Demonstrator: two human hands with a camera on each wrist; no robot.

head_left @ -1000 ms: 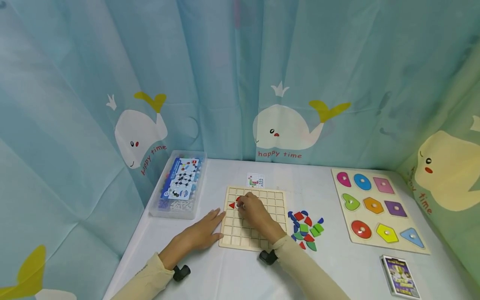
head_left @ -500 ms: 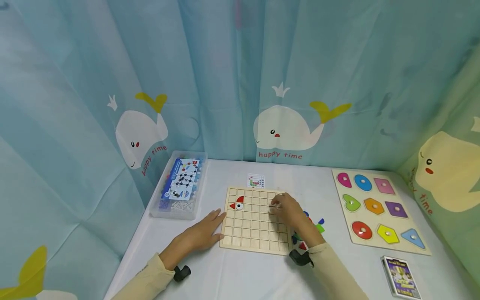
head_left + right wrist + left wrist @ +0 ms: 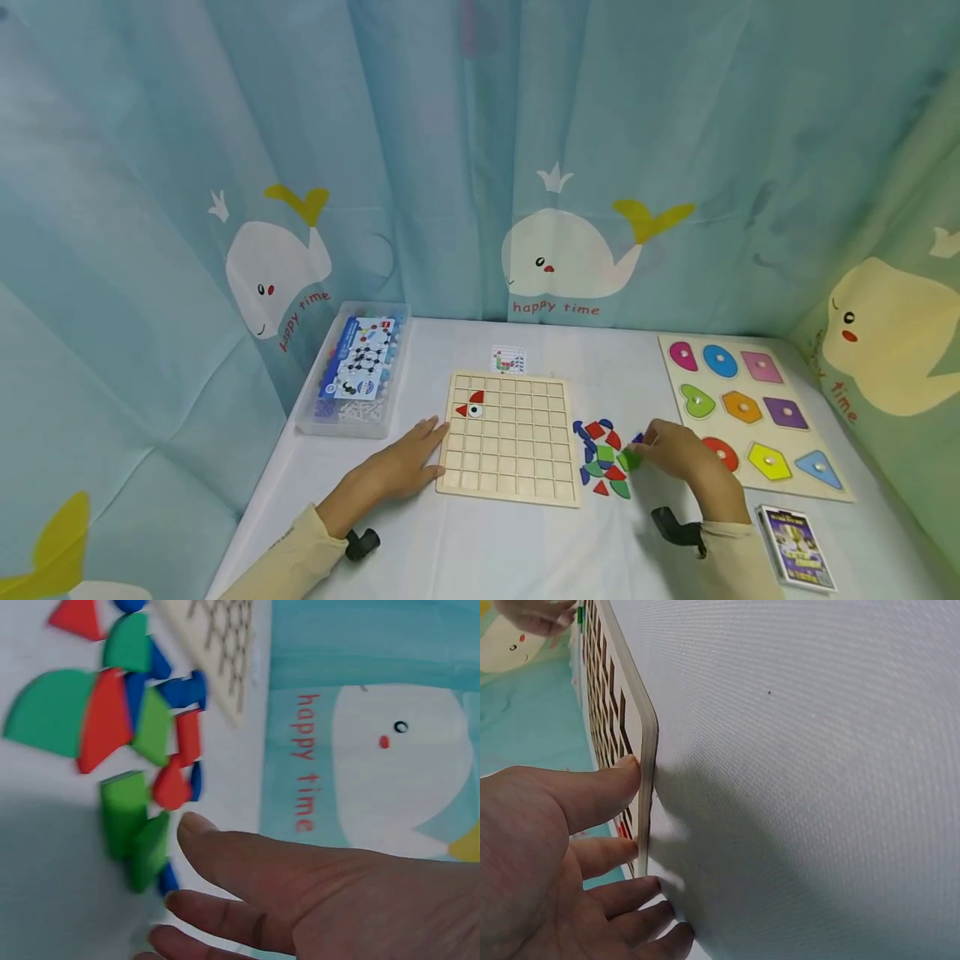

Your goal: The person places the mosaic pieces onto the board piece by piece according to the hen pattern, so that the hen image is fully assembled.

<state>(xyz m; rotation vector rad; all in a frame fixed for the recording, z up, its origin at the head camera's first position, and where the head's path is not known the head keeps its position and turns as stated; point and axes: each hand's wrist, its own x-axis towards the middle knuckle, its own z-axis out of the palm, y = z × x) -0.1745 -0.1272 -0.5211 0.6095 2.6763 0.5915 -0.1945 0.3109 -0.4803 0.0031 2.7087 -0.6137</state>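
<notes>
My left hand (image 3: 401, 462) rests at the left edge of a square wooden grid board (image 3: 510, 475), with thumb and fingertips against its side in the left wrist view. On the board, a red triangle (image 3: 461, 410), a red quarter-circle piece (image 3: 477, 397) and a white eye piece (image 3: 475, 411) lie in cells near the upper left. My right hand (image 3: 678, 450) hovers at the right side of the loose pieces. In the right wrist view its thumb and fingers are spread apart beside two green square pieces (image 3: 124, 814), with a blue piece (image 3: 168, 877) partly hidden behind them.
Red, blue and green pieces (image 3: 605, 453) lie loosely right of the board. A small pattern card (image 3: 508, 360) lies behind it. A clear plastic box (image 3: 360, 367) stands left, a shape puzzle board (image 3: 701, 425) lies right, and a card pack (image 3: 797, 546) sits at the front right.
My right hand has left the eye piece on the board and moved right, across the grid, to the green pieces. The left hand stays at the board's edge.
</notes>
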